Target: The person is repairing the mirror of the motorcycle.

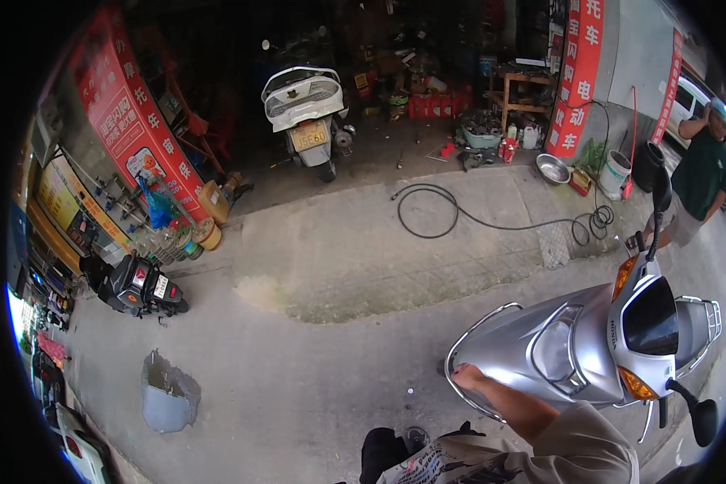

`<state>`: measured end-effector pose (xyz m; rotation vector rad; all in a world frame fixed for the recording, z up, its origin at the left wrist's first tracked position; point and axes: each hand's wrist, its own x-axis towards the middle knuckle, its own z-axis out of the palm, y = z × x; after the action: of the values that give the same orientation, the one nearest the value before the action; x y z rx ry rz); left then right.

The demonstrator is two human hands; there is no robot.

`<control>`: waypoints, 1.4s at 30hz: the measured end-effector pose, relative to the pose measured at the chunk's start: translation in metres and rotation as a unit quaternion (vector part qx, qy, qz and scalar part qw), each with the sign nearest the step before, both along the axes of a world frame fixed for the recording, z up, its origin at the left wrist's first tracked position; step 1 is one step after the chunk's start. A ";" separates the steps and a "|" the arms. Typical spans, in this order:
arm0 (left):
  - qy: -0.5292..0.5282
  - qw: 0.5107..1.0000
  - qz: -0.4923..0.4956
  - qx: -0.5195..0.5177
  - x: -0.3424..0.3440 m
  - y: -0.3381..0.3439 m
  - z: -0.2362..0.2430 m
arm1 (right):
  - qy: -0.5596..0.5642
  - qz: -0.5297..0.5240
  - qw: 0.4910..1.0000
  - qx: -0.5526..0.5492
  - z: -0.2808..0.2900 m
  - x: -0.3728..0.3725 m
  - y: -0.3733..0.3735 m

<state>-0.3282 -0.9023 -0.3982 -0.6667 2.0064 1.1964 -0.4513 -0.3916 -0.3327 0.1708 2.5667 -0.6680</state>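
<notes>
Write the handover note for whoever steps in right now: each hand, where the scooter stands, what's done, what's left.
Right hand: gripping the chrome rear rail of the silver scooter.
Left hand: out of view.
Scooter: upright on the concrete in front of the shop, its rear toward the black hose coiled on the pavement.
Done: scooter is held by the rail.
Left: it is not yet inside the shop, where a white scooter is parked; a person stands beyond the silver scooter's front.

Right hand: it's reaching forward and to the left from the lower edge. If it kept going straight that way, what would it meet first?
The right hand already rests on the chrome rail at the silver scooter's end, so that rail comes first. Beyond it, only bare concrete pavement shows; depth is hard to judge.
</notes>
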 end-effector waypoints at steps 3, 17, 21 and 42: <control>0.049 0.989 -0.137 -0.019 -0.140 -0.008 0.009 | 0.016 -0.015 1.000 0.009 0.022 -0.130 -0.029; 0.042 0.971 -0.174 -0.159 -0.693 0.035 -0.010 | -0.211 -0.474 0.855 0.001 -0.101 -0.155 0.025; 0.136 0.956 -0.231 -0.118 -0.922 0.195 0.025 | -0.275 -0.589 0.759 -0.034 -0.106 -0.129 0.025; -0.418 0.677 -0.110 0.596 -1.179 0.966 0.260 | 0.348 -0.342 0.847 -0.212 0.302 -0.957 0.563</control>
<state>-1.5073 0.0637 -0.1387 -0.1620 0.2850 1.3646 -1.4087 0.1709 -0.0309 0.8559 2.8957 -1.8322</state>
